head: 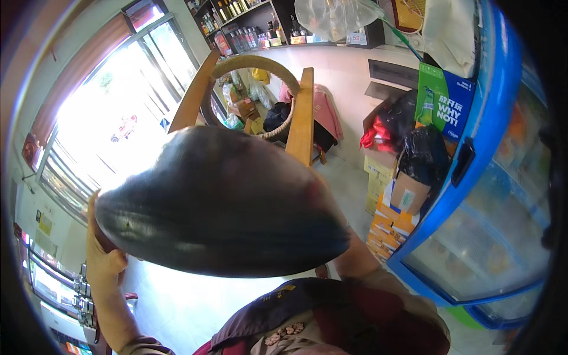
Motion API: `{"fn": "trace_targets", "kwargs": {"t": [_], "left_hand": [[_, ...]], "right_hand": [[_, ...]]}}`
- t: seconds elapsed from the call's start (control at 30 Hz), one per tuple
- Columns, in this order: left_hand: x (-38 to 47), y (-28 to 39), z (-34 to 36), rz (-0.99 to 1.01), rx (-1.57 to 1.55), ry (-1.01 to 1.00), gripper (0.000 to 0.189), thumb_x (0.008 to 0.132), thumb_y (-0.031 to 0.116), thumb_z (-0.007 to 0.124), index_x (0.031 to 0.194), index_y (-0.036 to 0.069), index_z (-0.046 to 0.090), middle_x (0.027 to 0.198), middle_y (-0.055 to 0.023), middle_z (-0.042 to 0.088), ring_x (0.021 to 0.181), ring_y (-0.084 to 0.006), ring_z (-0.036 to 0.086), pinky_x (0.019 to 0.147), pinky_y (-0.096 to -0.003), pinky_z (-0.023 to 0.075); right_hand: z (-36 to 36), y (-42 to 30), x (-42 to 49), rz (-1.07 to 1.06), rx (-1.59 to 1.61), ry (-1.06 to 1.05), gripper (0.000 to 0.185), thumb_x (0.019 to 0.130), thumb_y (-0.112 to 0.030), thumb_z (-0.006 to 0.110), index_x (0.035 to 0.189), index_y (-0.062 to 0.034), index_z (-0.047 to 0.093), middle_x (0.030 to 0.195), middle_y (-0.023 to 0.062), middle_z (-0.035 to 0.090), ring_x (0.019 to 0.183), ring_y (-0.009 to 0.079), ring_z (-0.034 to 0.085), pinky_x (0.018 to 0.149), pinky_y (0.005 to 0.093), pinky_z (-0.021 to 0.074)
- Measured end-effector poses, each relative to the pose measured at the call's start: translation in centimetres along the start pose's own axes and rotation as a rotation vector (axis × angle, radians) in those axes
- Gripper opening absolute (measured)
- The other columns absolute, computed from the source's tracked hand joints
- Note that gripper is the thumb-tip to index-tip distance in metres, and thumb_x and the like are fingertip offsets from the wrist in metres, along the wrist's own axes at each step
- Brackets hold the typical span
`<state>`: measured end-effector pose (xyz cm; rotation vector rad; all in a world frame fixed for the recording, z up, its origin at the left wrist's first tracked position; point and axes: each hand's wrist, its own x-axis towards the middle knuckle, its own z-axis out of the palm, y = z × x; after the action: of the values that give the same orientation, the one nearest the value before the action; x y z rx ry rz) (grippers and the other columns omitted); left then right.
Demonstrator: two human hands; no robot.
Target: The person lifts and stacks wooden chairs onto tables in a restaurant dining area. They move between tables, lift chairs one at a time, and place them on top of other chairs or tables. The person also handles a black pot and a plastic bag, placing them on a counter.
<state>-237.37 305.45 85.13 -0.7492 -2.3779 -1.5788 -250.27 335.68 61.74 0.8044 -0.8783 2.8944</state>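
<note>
Close before me is a stool with a dark, glossy rounded seat point(222, 199), tilted and blurred. Two wooden legs point(301, 120) extend away from its far side, joined by a ring wrapped in cord point(253, 62). My left hand point(104, 255) grips the seat's left edge, thumb toward me. On the right, my forearm runs up along the seat, and my right hand point(325, 186) is against its far right side near a leg. Most of that hand is hidden behind the seat, fingers included.
A blue-framed glass-door refrigerator point(483, 177) stands close on the right. Beside it are stacked cartons point(388, 230) and black plastic bags point(424, 153). Bottle shelves point(248, 31) and a counter point(341, 66) lie ahead. A pink garment point(327, 108) hangs beyond the stool. Bright glazed doors point(120, 97) stand left.
</note>
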Motion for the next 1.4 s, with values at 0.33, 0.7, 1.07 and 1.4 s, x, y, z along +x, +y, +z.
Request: {"fn": "trace_targets", "kwargs": {"t": [0.33, 0.7, 1.07, 1.4], "left_hand": [[21.0, -4.9, -0.5, 1.126, 1.349, 0.306, 0.055, 0.071, 0.03, 0.075, 0.113, 0.002, 0.054, 0.093, -0.0127, 0.059, 0.086, -0.0279, 0.058, 0.082, -0.036, 0.0452], [41.7, -10.9, 9.4, 0.976, 0.606, -0.016, 0.043, 0.074, 0.023, 0.073, 0.106, 0.002, 0.053, 0.088, -0.013, 0.059, 0.079, -0.0251, 0.057, 0.073, -0.0323, 0.044], [57.4, -26.8, 16.2, 0.587, 0.558, -0.032, 0.039, 0.073, 0.029, 0.07, 0.097, 0.003, 0.053, 0.091, -0.0165, 0.058, 0.09, -0.0333, 0.057, 0.078, -0.0397, 0.0435], [63.0, -39.9, 26.2, 0.341, 0.511, -0.215, 0.042, 0.072, 0.035, 0.07, 0.096, 0.004, 0.055, 0.091, -0.016, 0.061, 0.089, -0.0345, 0.059, 0.079, -0.042, 0.0451]], "right_hand": [[-7.3, -4.8, 11.8, -0.169, 0.04, 0.137, 0.036, 0.091, -0.031, 0.042, 0.113, -0.0037, 0.049, 0.108, 0.0086, 0.054, 0.098, 0.0172, 0.051, 0.086, 0.0314, 0.0416], [-14.2, -7.6, 20.9, -0.165, 0.019, 0.212, 0.042, 0.091, -0.037, 0.041, 0.119, -0.0054, 0.046, 0.115, 0.009, 0.05, 0.105, 0.0197, 0.047, 0.091, 0.034, 0.0377], [-24.0, -8.6, 28.2, 0.008, 0.004, 0.247, 0.049, 0.091, -0.042, 0.039, 0.125, -0.0071, 0.042, 0.123, 0.0094, 0.046, 0.112, 0.0221, 0.043, 0.096, 0.0367, 0.0338], [-32.1, -7.5, 27.6, 0.25, 0.005, 0.428, 0.056, 0.091, -0.047, 0.038, 0.131, -0.0086, 0.038, 0.13, 0.0097, 0.043, 0.119, 0.0244, 0.04, 0.101, 0.0391, 0.0303]]}}
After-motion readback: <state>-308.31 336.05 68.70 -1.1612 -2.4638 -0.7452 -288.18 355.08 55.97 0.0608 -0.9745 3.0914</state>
